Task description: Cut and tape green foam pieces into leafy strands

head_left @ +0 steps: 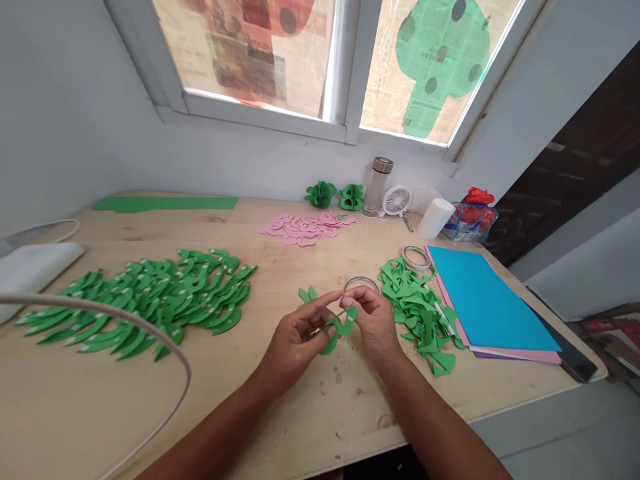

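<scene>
A curved green paper cutout (330,344) is held between my two hands near the middle of the table. My left hand (299,340) pinches it between thumb and fingers. At its upper right end, by a small white patch, the closed fingertips of my right hand (373,323) grip it. Just beyond my right hand, a roll of tape (361,283) lies partly hidden. More green paper (307,294) shows behind my left fingers. To the left spreads a large pile of curved green cutouts (145,300), many with small white patches.
Green scraps (420,307) lie right of my hands, beside a second tape roll (415,257) and stacked coloured sheets (490,297). Pink cutouts (305,228), green paper ornaments (321,194), a bottle (377,187) and a small fan (397,200) stand behind. A white cable (150,327) arcs at left.
</scene>
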Demonstrator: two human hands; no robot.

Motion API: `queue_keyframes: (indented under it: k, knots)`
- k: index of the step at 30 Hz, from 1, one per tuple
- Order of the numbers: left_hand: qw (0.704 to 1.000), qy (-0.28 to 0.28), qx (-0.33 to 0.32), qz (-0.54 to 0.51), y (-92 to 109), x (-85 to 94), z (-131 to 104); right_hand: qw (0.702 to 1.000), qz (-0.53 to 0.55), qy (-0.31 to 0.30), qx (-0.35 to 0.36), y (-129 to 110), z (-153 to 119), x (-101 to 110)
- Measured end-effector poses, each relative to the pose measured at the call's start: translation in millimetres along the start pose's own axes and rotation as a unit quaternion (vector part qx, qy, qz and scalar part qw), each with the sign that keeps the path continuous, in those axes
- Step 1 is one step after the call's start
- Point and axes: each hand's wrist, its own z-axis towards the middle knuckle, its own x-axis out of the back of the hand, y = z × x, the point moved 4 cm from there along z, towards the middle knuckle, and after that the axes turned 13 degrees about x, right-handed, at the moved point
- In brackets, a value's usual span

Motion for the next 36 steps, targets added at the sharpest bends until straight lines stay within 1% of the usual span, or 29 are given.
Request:
queue_keyframes:
  k: [2, 4, 6, 8, 9, 11, 13, 16, 18, 23, 26, 28, 32, 36]
  knots:
    - [1.000, 0.002, 0.001, -0.013, -0.5, 0.3, 0.5, 1.000, -0.002, 0.003, 0.004, 0.9, 0.3, 1.1]
    - [0.999, 0.021, 0.003, -0.035, -0.3, 2.6, 1.7, 1.000, 0.001, 0.013, 0.006, 3.3, 0.9, 3.1]
    - [0.996, 0.060, 0.004, -0.059, 0.5, 7.0, 3.5, 0.999, 0.008, 0.041, 0.002, 7.1, 1.4, 6.6]
    - [0.991, 0.108, 0.006, -0.079, 1.4, 12.5, 5.5, 0.996, 0.016, 0.082, -0.006, 11.5, 1.6, 11.0]
    - [0.988, 0.128, 0.008, -0.090, 1.6, 15.2, 6.5, 0.996, 0.017, 0.091, -0.012, 13.4, 1.6, 12.2]
    - [0.981, 0.153, 0.013, -0.115, 1.1, 19.6, 8.6, 0.997, 0.010, 0.081, -0.014, 15.7, 1.4, 11.9]
    - [0.977, 0.164, 0.017, -0.139, -0.4, 23.1, 10.7, 0.999, -0.009, 0.043, -0.017, 16.9, 0.4, 8.7]
    - [0.971, 0.170, 0.023, -0.167, -3.9, 26.8, 13.1, 0.999, -0.040, -0.028, -0.017, 19.0, -2.6, 2.0]
    - [0.968, 0.171, 0.025, -0.183, -6.2, 28.0, 13.9, 0.996, -0.053, -0.067, -0.002, 20.2, -4.8, -2.5]
    - [0.965, 0.156, 0.021, -0.212, -7.6, 26.1, 13.3, 0.985, -0.106, -0.126, 0.058, 19.2, -9.6, -11.8]
    - [0.964, 0.150, 0.031, -0.217, -7.2, 24.0, 12.5, 0.975, -0.162, -0.131, 0.082, 16.2, -10.6, -13.1]
    - [0.964, 0.143, 0.039, -0.220, -7.1, 22.8, 12.4, 0.971, -0.184, -0.124, 0.083, 15.0, -9.8, -11.5]
    - [0.966, 0.127, 0.050, -0.219, -8.4, 21.4, 13.2, 0.970, -0.203, -0.106, 0.077, 15.9, -6.7, -5.5]
    - [0.968, 0.125, 0.065, -0.207, -12.3, 21.1, 14.2, 0.973, -0.206, -0.090, 0.060, 20.1, -4.0, 0.8]
